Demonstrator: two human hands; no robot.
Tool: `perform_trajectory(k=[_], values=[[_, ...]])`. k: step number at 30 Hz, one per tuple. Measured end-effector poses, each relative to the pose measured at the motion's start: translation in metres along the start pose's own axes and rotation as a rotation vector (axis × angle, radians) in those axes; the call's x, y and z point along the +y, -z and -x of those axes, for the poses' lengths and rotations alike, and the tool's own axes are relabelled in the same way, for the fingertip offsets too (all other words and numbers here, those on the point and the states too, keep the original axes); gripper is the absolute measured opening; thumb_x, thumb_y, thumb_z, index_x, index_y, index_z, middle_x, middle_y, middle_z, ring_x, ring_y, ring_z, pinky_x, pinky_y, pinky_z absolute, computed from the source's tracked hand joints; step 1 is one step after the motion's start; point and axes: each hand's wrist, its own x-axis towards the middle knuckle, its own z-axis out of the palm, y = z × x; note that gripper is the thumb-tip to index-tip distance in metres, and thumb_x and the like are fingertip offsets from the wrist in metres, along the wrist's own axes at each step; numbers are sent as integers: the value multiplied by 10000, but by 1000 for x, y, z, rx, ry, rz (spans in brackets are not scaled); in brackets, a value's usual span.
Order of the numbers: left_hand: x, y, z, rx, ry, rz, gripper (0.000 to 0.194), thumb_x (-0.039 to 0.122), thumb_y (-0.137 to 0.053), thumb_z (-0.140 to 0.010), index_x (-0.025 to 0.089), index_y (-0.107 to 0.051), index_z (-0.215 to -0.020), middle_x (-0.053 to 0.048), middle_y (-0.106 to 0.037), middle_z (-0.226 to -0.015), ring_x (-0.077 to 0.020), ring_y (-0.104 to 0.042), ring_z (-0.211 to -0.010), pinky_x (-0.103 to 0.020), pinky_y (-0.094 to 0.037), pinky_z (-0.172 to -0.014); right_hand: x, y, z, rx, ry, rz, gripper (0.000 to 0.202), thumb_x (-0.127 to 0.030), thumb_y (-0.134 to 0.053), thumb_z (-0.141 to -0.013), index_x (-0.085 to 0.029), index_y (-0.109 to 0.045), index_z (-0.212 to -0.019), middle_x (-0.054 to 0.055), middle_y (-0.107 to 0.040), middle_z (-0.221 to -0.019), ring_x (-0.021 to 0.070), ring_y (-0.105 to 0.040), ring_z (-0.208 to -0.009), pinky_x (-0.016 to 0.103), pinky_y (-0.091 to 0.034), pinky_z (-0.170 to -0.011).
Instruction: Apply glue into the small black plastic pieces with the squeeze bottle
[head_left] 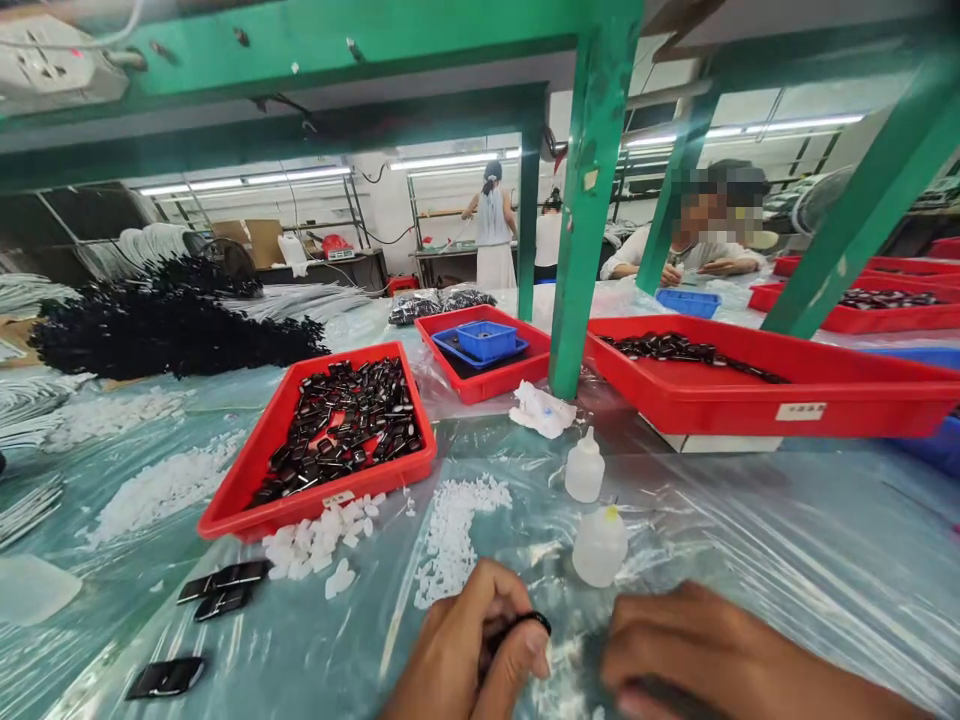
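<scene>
At the bottom centre my left hand [476,650] is closed, thumb and forefinger pinching a small glossy black part [534,620] with a curved end. Most of that part is hidden by the fingers. My right hand [686,650], smeared by motion, is beside it with the fingers curled. Something dark shows under its palm, too blurred to name. Ahead of the hands stand two translucent squeeze bottles, the nearer one [600,548] with a yellowish tip and the farther one [584,470] with a nozzle. Small white pieces [454,530] lie loose just beyond my left hand.
A red tray [225,510] of black parts stands left, with larger white pieces [319,540] along its front. Several black parts [166,677] lie nearer. Another red tray [862,400] is at right. A green post [585,220] rises ahead. A person [705,225] sits across the table.
</scene>
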Motion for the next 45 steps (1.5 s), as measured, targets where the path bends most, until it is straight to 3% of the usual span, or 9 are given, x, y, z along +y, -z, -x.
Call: perform_trajectory(k=[4,7,9,11,17,25,32,39,45], values=[[10,-2,2,6,36,97,658,845,-405,-976,191,-480,-963,21,-450,-757,-108,-404,-671,-223,-308,-600,20,16,-4,211,-266,155,436,-482,-567,-1024,-235,-571,-665,-21,-577,-551,147,-521,-442,283,-380,-435],[11,-1,2,-18,141,207,600,805,-465,-982,206,-465,-996,42,-360,-785,-93,-281,-622,-197,-197,-496,36,10,-6,250,-375,156,293,-514,-737,-887,-226,-688,-907,59,-751,-850,258,-717,-696,361,-557,-575],[11,0,1,-37,197,315,533,735,-555,-984,211,-454,-978,48,-373,-790,-74,-278,-595,-169,-196,-467,39,1,-8,250,-367,81,375,-516,-731,-907,-244,-680,-1160,88,-760,-1165,305,-752,-1032,432,-634,-833],[11,1,0,-38,200,384,501,683,-617,-974,207,-460,-966,48,-432,-799,-54,-340,-567,-152,-283,-460,37,-6,-9,225,-334,-27,353,-524,-669,-969,-277,-652,-1220,49,-751,-1224,253,-741,-1126,371,-637,-923],[5,2,-1,105,50,325,407,579,-575,-1050,181,-548,-1127,-50,-652,-986,-94,-594,-734,-171,-525,-616,34,1,4,332,-213,29,308,-511,-684,-962,-401,-640,-1246,-27,-773,-1148,210,-777,-973,245,-650,-785],[11,4,-4,141,-19,356,294,446,-608,-1038,170,-540,-1112,-95,-715,-1008,-98,-576,-704,-131,-458,-527,40,-12,-7,466,-324,110,416,-600,-699,-853,-329,-753,-1164,82,-761,-1008,399,-742,-999,443,-678,-749],[13,3,-4,149,-30,386,215,367,-593,-1041,165,-558,-1104,-94,-718,-1004,-86,-549,-670,-125,-442,-509,40,-11,-4,457,-326,132,397,-588,-712,-850,-314,-757,-1135,89,-753,-980,388,-742,-974,431,-671,-747],[14,4,-3,134,-17,395,157,305,-582,-1027,164,-567,-1094,-76,-721,-981,-65,-525,-623,-105,-435,-485,54,1,18,255,-117,216,298,-439,-625,-977,-370,-623,-1267,47,-721,-1181,294,-719,-1071,365,-639,-821],[14,3,-2,32,9,431,143,269,-579,-1037,155,-586,-1124,-45,-716,-895,-15,-444,-480,-115,-371,-447,56,5,19,413,-277,98,362,-604,-616,-980,-365,-632,-1251,50,-743,-1114,250,-734,-899,250,-631,-616]])
